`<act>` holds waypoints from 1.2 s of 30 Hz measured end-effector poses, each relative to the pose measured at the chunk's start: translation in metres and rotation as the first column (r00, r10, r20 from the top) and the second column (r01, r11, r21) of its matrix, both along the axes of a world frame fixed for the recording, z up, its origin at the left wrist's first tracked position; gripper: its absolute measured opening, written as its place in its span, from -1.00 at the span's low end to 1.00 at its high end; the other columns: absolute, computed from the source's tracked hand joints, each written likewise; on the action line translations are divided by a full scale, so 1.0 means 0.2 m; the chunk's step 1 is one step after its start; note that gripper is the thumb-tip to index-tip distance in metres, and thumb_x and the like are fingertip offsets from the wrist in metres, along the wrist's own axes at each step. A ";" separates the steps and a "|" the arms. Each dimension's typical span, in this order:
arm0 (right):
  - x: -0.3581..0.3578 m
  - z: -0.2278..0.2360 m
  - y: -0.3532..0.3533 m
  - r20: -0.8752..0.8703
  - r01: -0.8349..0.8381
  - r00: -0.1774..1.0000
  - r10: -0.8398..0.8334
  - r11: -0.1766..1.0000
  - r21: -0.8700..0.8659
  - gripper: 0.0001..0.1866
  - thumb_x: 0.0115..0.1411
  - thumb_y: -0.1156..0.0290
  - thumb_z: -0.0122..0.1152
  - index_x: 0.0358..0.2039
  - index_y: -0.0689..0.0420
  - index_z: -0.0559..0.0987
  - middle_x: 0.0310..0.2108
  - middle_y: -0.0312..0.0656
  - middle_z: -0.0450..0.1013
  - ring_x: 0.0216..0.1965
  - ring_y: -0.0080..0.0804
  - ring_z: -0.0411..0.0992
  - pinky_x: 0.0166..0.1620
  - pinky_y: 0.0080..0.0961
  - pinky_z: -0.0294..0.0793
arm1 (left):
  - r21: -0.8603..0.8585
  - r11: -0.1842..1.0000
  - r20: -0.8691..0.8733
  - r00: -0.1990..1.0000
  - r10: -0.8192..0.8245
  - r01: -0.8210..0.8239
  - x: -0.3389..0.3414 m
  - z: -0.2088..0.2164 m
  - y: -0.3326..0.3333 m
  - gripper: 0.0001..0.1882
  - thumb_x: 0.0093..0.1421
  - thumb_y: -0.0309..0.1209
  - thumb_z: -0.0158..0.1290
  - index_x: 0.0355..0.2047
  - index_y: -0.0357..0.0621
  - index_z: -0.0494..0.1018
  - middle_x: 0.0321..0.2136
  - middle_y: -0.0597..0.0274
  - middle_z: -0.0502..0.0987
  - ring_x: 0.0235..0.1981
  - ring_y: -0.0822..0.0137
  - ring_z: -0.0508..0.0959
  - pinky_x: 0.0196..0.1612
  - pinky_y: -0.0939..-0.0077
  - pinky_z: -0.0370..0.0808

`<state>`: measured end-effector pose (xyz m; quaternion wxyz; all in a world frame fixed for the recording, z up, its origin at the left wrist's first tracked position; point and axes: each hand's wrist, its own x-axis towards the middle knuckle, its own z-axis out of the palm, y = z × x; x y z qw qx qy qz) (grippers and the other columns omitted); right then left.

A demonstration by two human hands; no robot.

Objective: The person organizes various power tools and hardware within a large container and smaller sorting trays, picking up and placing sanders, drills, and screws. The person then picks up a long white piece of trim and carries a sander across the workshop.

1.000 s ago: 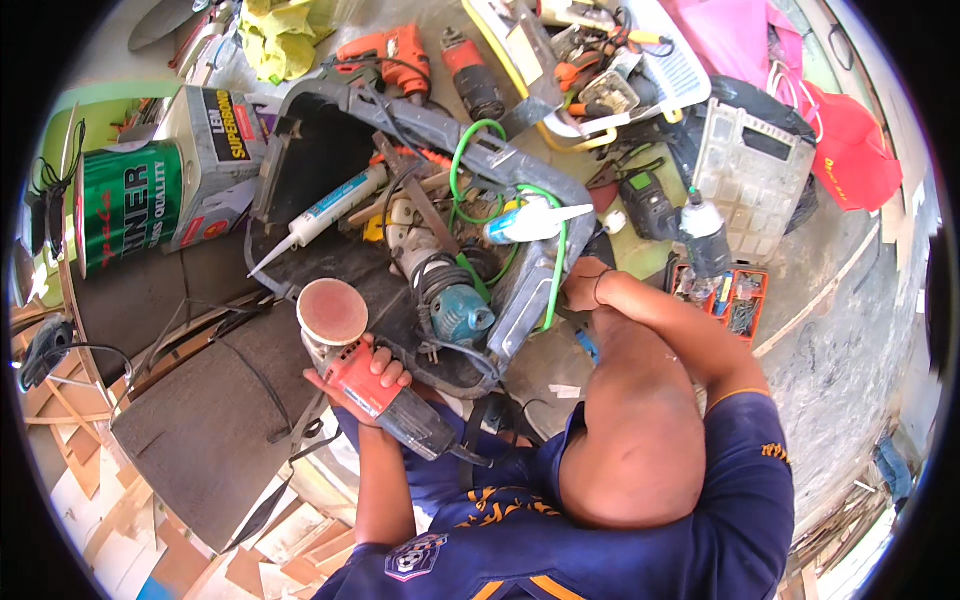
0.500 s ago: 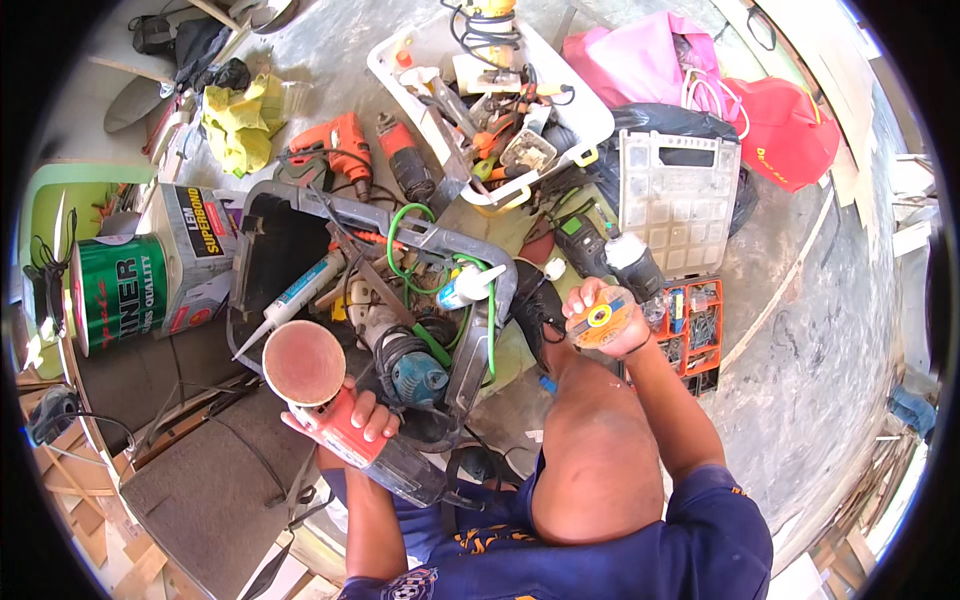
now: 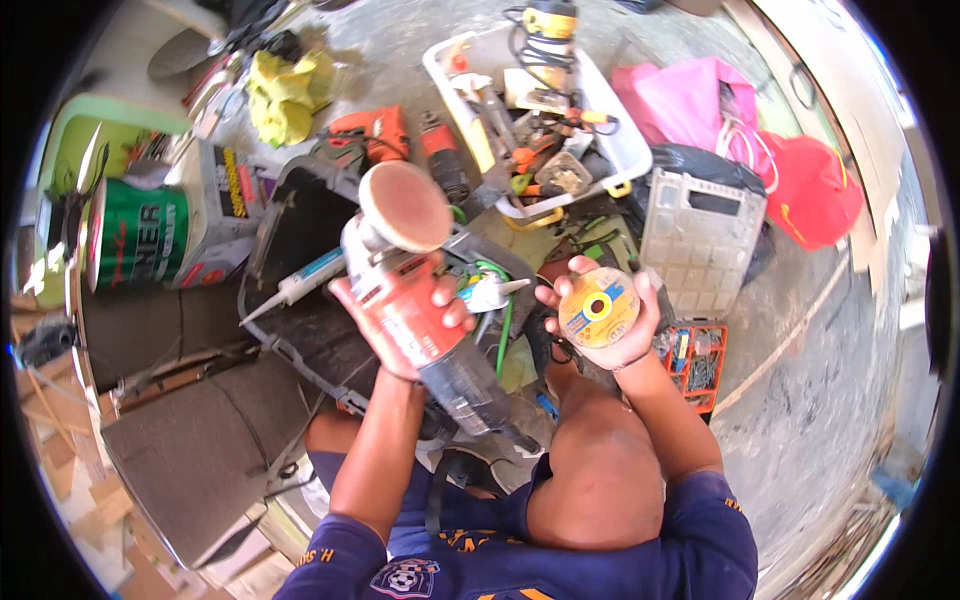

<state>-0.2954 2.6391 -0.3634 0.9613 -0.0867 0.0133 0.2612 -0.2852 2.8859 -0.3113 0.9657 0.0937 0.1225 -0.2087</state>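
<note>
My left hand point(image 3: 367, 322) is wrapped round the red body of an angle grinder point(image 3: 425, 338). The tool is tilted, its black rear end point(image 3: 475, 390) towards my lap. A round, brownish sanding disc point(image 3: 405, 205) covers its head and faces up. In my right hand point(image 3: 632, 348) lies an orange-yellow abrasive disc point(image 3: 582, 322) with a ringed centre hole, its printed face upward; the fingers curl about its rim. Both hands are raised above the open dark tool case point(image 3: 290, 225), the grinder hiding much of what is inside.
A white tub point(image 3: 640, 150) of tools stands at the far middle, near an orange drill point(image 3: 385, 130). Towards the right are a clear-lidded organizer case point(image 3: 700, 240) and an orange screw box point(image 3: 712, 370). Cans, including a green one point(image 3: 140, 235), stand left. A caulking tube point(image 3: 300, 285) leans on the case.
My left hand has carried the grinder up and to the right, over the case. The abrasive disc in my right hand now faces up more fully. The whole view has shifted slightly.
</note>
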 end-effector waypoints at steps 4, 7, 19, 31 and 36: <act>0.05 0.17 0.06 -0.039 0.005 0.999 -0.009 0.996 -0.091 -0.22 -0.12 0.10 0.05 0.18 -0.01 0.17 0.17 0.06 0.09 0.21 0.14 0.02 0.13 0.21 0.11 | -0.009 1.000 -0.055 0.998 0.027 -0.027 0.05 0.00 -0.10 0.14 -0.25 0.60 -0.35 -0.01 -0.19 0.27 -0.44 0.04 0.42 -0.47 0.09 0.46 -0.33 0.16 0.43; 0.04 0.12 0.07 -0.064 -0.044 0.997 0.041 0.998 -0.051 -0.44 -0.06 0.12 0.04 -0.01 0.07 0.35 0.23 0.04 0.00 0.24 0.09 -0.03 0.12 0.27 0.08 | -0.009 0.999 -0.073 0.997 0.033 -0.034 0.05 0.00 -0.11 0.08 -0.24 0.60 -0.36 -0.08 -0.13 0.31 -0.42 0.01 0.46 -0.45 0.07 0.53 -0.35 0.09 0.52; 0.01 0.13 0.06 -0.043 -0.340 0.907 0.419 0.667 -0.663 0.01 -0.09 -0.21 0.23 0.14 0.33 0.13 -0.02 -0.04 0.31 -0.06 -0.25 0.37 -0.03 -0.36 0.39 | 0.446 0.894 0.173 0.984 -0.031 -0.051 0.13 0.03 -0.29 -0.22 0.08 0.32 -0.23 -0.19 -0.22 0.42 -0.46 0.24 0.50 -0.40 0.44 0.50 -0.33 0.56 0.48; -0.04 0.26 0.19 -0.147 -0.290 0.952 0.267 0.650 -0.703 -0.12 -0.29 0.19 0.38 0.03 0.32 0.23 -0.13 -0.02 0.34 -0.12 -0.23 0.39 -0.13 -0.39 0.48 | 0.973 0.035 0.228 0.911 -0.344 -0.230 -0.09 0.00 0.05 -0.53 0.11 -0.15 0.06 -0.15 -0.31 0.35 -0.22 -0.08 0.45 -0.16 0.08 0.47 -0.13 0.35 0.39; -0.02 0.17 0.09 -0.080 -0.211 0.977 0.199 0.821 -0.531 -0.10 -0.18 0.09 0.34 0.07 0.31 0.13 -0.05 -0.07 0.21 0.00 -0.24 0.28 -0.07 -0.29 0.46 | 0.776 -0.489 -0.241 0.531 -0.813 -0.398 -0.36 -0.14 0.35 -0.23 -0.23 0.13 0.18 -0.09 -0.13 0.38 -0.03 0.09 0.35 0.11 0.04 0.23 0.05 -0.01 0.17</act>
